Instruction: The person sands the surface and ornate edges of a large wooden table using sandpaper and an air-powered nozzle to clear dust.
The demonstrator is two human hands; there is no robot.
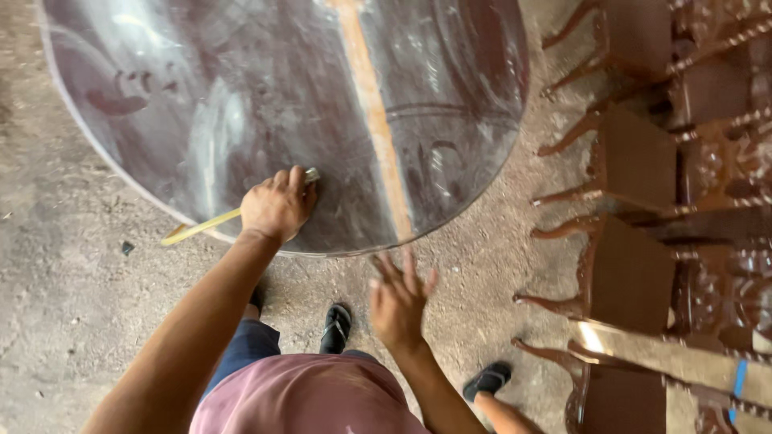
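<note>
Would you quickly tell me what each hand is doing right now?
Left hand: closed around a yellow-handled tool, on the round tabletop.
Right hand: open, fingers spread, holding nothing.

Not seeing any packages, signs or screens here. Closest thing to a label is a small strip of blue tape (pixel 739 379) stuck on a pale wooden rail (pixel 643 347) at the lower right.

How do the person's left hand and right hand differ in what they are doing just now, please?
The left hand is closed around a yellow-handled tool and rests on the round tabletop; the right hand is open, fingers spread, holding nothing, off the tabletop's edge. Both are bare.
</note>
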